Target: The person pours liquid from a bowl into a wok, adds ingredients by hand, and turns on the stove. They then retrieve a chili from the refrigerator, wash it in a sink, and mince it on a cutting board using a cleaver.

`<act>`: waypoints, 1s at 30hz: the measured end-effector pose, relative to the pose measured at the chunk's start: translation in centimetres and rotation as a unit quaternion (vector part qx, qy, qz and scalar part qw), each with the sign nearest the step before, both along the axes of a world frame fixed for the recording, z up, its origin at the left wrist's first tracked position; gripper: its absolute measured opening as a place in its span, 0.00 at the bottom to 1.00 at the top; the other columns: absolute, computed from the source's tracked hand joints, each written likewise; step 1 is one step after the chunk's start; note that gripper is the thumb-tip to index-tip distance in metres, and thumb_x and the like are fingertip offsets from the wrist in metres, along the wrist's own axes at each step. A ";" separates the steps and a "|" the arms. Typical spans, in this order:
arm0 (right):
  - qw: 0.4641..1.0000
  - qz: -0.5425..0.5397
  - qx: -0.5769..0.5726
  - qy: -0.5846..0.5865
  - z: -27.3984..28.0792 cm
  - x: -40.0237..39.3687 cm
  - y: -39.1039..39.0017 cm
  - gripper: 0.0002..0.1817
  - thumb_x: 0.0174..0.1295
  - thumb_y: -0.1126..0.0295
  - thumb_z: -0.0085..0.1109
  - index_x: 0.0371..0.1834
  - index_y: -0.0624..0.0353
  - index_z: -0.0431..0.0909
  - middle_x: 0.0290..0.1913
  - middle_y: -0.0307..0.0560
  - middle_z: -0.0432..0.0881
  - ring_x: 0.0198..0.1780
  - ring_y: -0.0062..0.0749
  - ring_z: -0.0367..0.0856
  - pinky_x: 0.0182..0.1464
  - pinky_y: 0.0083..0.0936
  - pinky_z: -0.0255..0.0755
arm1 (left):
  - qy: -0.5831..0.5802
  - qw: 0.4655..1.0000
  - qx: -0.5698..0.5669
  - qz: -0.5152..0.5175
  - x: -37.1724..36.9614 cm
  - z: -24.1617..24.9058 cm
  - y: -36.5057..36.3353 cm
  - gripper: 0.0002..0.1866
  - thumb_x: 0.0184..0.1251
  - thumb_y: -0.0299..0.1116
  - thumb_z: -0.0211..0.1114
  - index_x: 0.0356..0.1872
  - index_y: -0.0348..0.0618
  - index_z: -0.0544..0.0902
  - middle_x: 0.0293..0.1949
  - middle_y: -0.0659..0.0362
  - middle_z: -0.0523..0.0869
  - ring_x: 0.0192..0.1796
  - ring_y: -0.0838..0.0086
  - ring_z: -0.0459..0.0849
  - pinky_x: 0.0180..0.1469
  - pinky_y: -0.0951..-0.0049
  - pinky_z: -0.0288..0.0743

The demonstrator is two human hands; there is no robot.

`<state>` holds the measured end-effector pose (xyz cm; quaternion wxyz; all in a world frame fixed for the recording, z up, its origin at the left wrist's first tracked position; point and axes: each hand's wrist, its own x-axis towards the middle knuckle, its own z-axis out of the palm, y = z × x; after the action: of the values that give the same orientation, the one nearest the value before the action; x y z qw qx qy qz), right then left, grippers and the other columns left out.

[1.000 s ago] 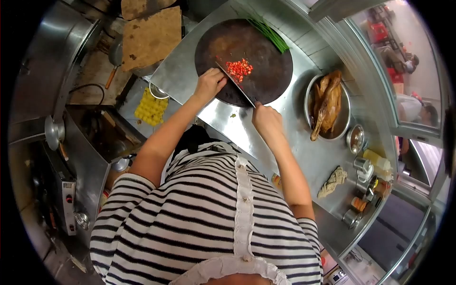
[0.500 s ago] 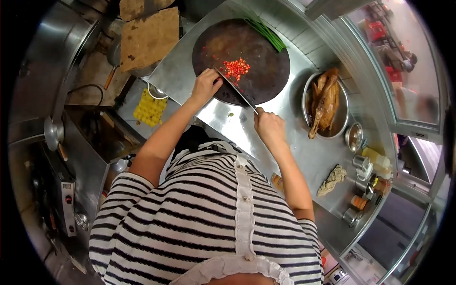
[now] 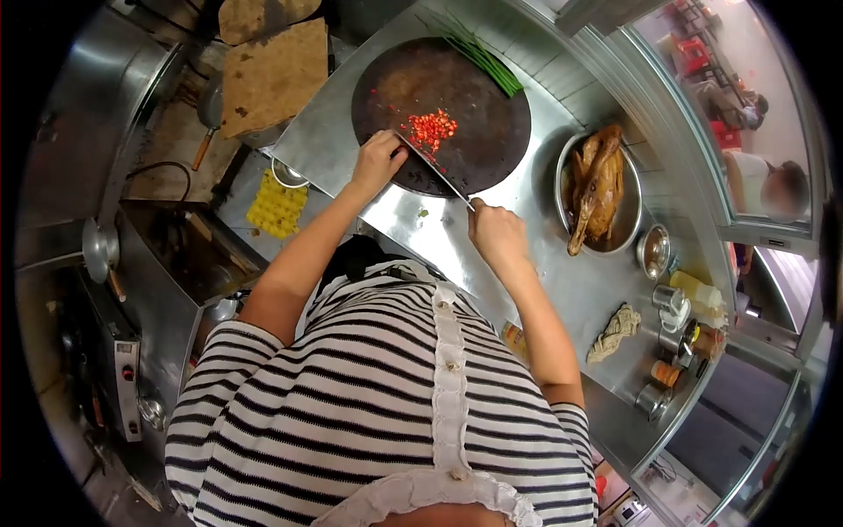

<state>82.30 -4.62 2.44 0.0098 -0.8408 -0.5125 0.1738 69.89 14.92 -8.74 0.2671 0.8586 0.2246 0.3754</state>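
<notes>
My right hand [image 3: 498, 234] is closed around the handle of a kitchen knife [image 3: 438, 169], seen edge-on over the near edge of a round dark chopping board [image 3: 492, 132]. At the blade's far end my left hand [image 3: 378, 161] has its fingers curled together against the blade; its exact grip is partly hidden. Just beyond the blade lies a small heap of chopped red chilli [image 3: 430, 129], with a few bits scattered around it. A bunch of long green stalks, like scallions [image 3: 483, 61], rests at the board's far right edge.
To the right, a metal bowl [image 3: 634, 230] holds a whole browned bird [image 3: 597, 186]. A crumpled cloth [image 3: 616, 333], a small metal bowl [image 3: 653, 252] and several jars stand along the counter [image 3: 553, 290]. A yellow egg tray [image 3: 277, 205] is at left. A person [image 3: 773, 186] is beyond the window.
Both hands and the knife keep nearly the same place, and the chilli heap looks much the same. The view shifts slightly. Beyond the window, a person shows more fully.
</notes>
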 end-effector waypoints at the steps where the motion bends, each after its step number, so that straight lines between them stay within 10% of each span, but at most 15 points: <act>1: 1.000 0.002 -0.001 -0.001 -0.2 -0.1 0.4 0.11 0.60 0.66 0.48 0.39 0.55 0.78 0.24 0.59 0.80 0.30 0.51 0.81 0.35 0.43 0.73 | 0.000 1.000 -0.001 0.000 0.1 0.1 0.1 0.07 0.47 0.22 0.63 0.30 0.36 0.79 0.32 0.52 0.80 0.38 0.56 0.78 0.41 0.65 0.73; 30: 1.000 0.014 -0.005 0.009 -0.7 -0.5 1.7 0.12 0.60 0.65 0.46 0.39 0.57 0.78 0.26 0.59 0.80 0.30 0.54 0.80 0.35 0.44 0.74 | -0.018 1.000 -0.007 0.014 -0.1 -0.2 0.0 0.07 0.47 0.21 0.64 0.31 0.37 0.80 0.32 0.53 0.80 0.38 0.57 0.78 0.40 0.66 0.72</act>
<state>81.78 -2.88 1.76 0.0076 -0.8319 -0.5233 0.1843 69.80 14.94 -8.95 0.2716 0.8464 0.2345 0.3935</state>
